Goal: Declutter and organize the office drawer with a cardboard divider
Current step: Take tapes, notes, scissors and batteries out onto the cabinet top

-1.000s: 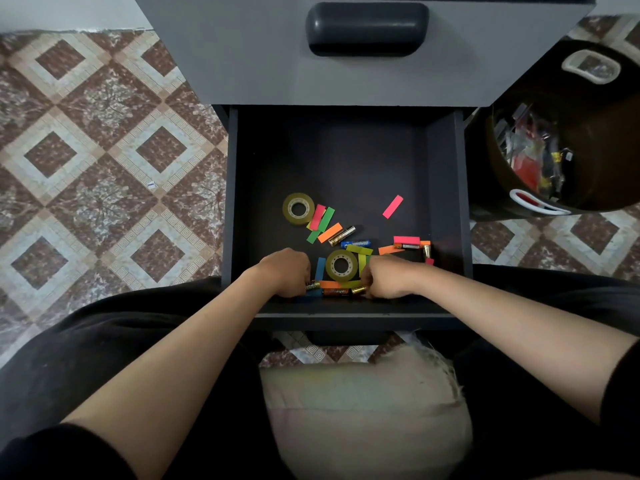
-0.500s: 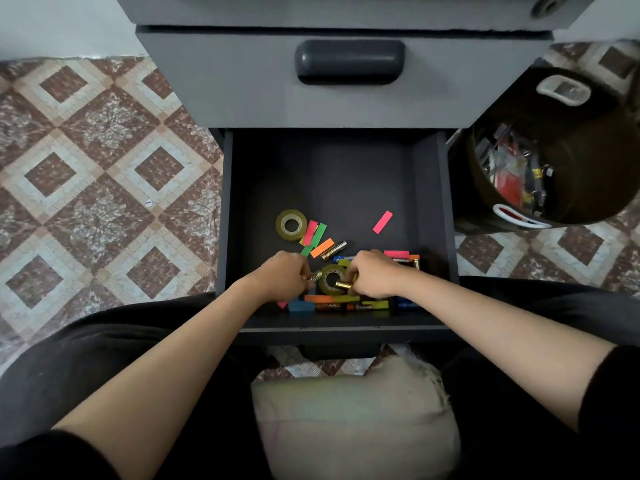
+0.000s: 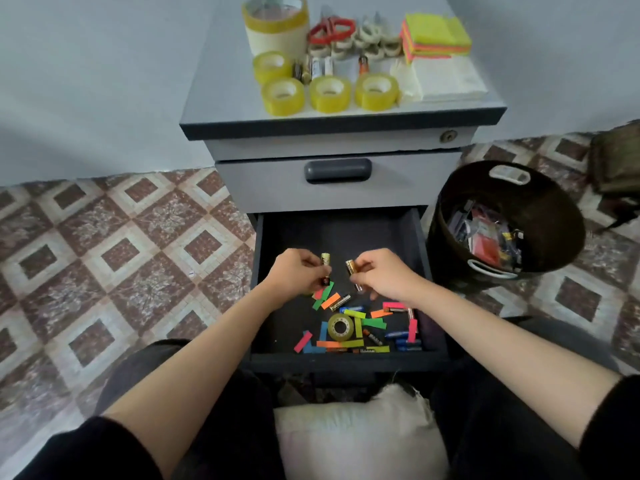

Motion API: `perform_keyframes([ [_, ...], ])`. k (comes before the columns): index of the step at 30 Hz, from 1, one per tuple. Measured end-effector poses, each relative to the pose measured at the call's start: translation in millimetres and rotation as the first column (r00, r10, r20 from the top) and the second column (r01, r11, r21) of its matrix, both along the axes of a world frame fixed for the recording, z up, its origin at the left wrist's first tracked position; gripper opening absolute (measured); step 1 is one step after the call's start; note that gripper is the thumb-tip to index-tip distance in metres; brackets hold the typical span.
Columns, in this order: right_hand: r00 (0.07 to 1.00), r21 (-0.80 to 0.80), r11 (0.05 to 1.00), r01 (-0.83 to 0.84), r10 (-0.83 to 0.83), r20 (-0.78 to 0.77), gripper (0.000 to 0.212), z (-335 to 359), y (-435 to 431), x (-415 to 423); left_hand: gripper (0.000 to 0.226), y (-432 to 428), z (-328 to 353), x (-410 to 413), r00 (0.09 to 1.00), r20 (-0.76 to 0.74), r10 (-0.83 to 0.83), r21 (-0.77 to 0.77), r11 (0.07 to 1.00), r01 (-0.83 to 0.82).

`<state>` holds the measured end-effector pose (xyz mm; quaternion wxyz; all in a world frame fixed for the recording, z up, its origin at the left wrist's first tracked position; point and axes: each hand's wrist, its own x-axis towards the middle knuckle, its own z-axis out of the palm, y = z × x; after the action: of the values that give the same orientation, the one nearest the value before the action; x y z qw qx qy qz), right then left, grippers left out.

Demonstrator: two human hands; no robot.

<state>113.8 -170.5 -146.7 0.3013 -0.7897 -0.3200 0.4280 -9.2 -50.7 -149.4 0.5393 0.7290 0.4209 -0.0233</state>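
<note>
From the head view, the bottom drawer [image 3: 258, 289] of a small grey cabinet [image 3: 221, 116] stands pulled open in front of the seated person. Both hands hang over its middle. The left hand [image 3: 294, 271] has its fingers curled round a gold battery [image 3: 325, 259], whose top sticks up past the knuckles. A second battery [image 3: 325, 281] pokes out below the same fingers. The right hand [image 3: 384, 275] pinches a gold-ended battery [image 3: 350, 266] between thumb and fingers, with another battery [image 3: 358, 288] showing just under it. The two hands are close together but not touching.

On the drawer floor, toward its front edge, lies a tape roll [image 3: 341, 328] flat among scattered coloured paper strips [image 3: 330, 301] and loose batteries [image 3: 398, 335].

The drawer above is closed, its dark handle [image 3: 337, 170] facing out. On the cabinet top sit four yellow tape rolls [image 3: 329, 94], a large wide roll [image 3: 275, 26], red scissors [image 3: 331, 29], a stack of bright sticky notes [image 3: 434, 36], white paper [image 3: 446, 77] and a few batteries on top [image 3: 313, 67].

To the right of the drawer, on the patterned tile floor [image 3: 104, 237], stands a dark basket [image 3: 446, 209] holding mixed clutter. A pale cushion [image 3: 353, 441] lies between the person's knees.
</note>
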Motion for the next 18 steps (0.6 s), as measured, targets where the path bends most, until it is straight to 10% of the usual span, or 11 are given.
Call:
perform_keyframes([
  [18,0.983,0.322,0.941,0.105,-0.148,0.113,0.022,174.0,-22.8,51.2,0.020,-10.5,162.0,42.8,0.938,0.344,0.054,0.063,0.995,-0.081],
])
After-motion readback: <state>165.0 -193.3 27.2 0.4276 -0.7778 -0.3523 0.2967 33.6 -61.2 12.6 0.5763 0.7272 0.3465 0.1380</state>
